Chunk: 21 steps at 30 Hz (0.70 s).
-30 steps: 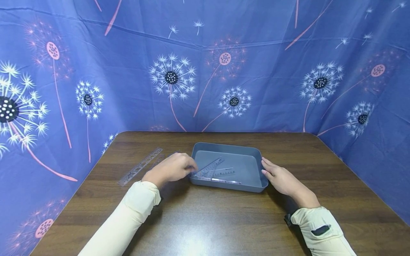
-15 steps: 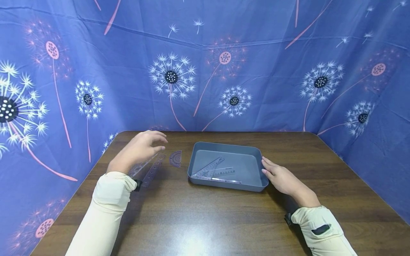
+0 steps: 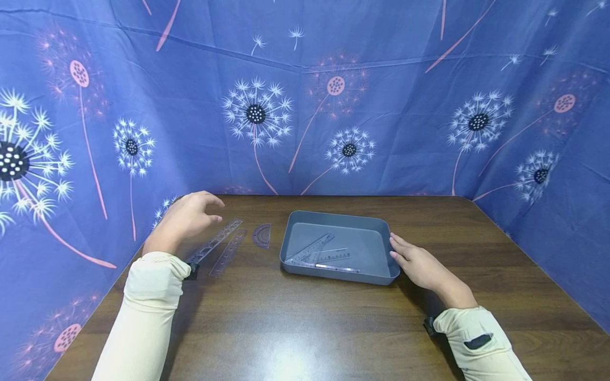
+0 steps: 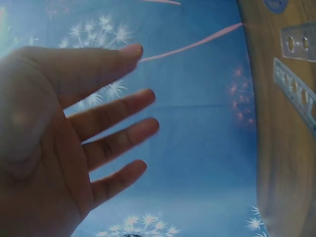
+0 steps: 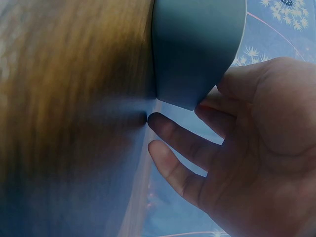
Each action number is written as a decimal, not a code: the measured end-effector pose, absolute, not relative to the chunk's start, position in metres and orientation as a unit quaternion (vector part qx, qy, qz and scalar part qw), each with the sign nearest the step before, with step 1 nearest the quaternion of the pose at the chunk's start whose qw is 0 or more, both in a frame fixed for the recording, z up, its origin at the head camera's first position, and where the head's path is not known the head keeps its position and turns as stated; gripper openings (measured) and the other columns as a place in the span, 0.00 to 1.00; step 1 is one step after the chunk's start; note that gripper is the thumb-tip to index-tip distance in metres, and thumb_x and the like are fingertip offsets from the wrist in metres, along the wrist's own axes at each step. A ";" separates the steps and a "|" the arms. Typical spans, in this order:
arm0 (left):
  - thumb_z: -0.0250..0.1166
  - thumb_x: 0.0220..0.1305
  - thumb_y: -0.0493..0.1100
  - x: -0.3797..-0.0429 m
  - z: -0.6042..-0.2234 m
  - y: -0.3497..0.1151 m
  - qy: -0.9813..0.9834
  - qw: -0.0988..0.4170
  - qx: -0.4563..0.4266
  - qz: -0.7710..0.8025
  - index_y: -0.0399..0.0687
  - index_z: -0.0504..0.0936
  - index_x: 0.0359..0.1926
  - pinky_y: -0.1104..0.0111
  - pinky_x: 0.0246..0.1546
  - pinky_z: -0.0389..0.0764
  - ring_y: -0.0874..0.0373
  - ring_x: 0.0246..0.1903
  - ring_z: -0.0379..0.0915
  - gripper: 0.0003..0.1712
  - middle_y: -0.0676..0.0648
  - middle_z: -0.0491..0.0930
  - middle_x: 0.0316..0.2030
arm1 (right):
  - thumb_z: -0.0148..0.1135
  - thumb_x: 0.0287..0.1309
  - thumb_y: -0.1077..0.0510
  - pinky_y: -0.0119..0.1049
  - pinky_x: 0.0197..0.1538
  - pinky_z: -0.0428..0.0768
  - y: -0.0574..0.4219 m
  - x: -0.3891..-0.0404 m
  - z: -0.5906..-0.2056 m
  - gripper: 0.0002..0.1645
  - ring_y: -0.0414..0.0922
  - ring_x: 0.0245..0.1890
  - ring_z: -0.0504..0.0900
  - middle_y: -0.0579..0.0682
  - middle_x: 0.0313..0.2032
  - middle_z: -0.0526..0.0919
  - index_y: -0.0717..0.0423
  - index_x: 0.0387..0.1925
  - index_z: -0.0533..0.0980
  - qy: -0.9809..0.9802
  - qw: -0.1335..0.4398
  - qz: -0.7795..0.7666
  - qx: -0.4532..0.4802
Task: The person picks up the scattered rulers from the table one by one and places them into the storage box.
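My left hand hovers above the table's left side with its fingers apart and nothing in them; the left wrist view shows the bare palm. Just right of it lie a clear ruler with cut-out shapes, a narrower clear ruler with round holes and a small clear protractor. My right hand rests its fingertips at the right side of a grey tray; in the right wrist view, fingers meet the tray's outer wall. Clear measuring pieces, including a set square, lie inside the tray's left half.
The brown wooden table carries everything, its far edge close behind the tray. A blue curtain with dandelion prints hangs behind and at both sides. Dark bands sit at both wrists.
My left hand has moved from the tray's left edge, past the protractor, to the left over the rulers, its fingers spreading apart. My right hand stays at the tray's side.
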<state>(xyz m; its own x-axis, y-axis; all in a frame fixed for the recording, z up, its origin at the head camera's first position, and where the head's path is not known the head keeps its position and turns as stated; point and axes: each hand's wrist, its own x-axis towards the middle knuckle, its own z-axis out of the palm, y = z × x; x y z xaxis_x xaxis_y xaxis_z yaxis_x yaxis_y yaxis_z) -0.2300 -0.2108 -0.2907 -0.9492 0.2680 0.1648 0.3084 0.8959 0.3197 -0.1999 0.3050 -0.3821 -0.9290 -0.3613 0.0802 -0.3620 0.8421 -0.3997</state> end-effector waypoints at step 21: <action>0.69 0.59 0.46 -0.261 -0.355 -0.216 -0.987 -0.039 -0.055 -0.143 0.44 0.83 0.51 0.44 0.44 0.78 0.41 0.49 0.79 0.20 0.43 0.84 0.48 | 0.48 0.75 0.59 0.62 0.68 0.58 0.308 -0.202 -0.384 0.29 0.64 0.71 0.58 0.67 0.72 0.57 0.74 0.69 0.60 -0.960 -0.006 0.210 0.185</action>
